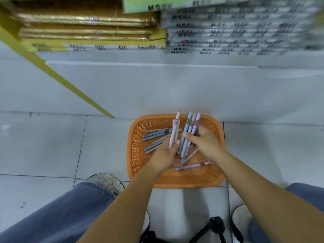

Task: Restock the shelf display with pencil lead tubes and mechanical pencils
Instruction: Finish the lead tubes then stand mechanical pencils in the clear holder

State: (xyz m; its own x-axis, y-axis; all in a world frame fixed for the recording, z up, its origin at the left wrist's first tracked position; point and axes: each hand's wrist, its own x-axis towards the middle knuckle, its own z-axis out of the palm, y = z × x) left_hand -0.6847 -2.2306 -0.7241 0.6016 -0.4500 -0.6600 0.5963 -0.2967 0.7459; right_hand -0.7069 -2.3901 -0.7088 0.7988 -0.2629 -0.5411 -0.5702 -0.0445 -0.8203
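Hovering over an orange plastic basket [133, 155], left hand [164, 155] fingers [177, 144] grip one pale pink mechanical pencil [174, 132]; right hand [206, 142] fingers [186, 135] clamp a blue, pink and lilac pencil bundle [190, 122]

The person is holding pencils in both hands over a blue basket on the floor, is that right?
Not quite: the head view shows the basket is orange, not blue. The left hand and right hand do each hold pencils over it on the floor.

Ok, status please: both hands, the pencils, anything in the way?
Left hand grips one pink pencil. Right hand grips three pencils. More pencils loose in orange basket. Nothing blocking seen.
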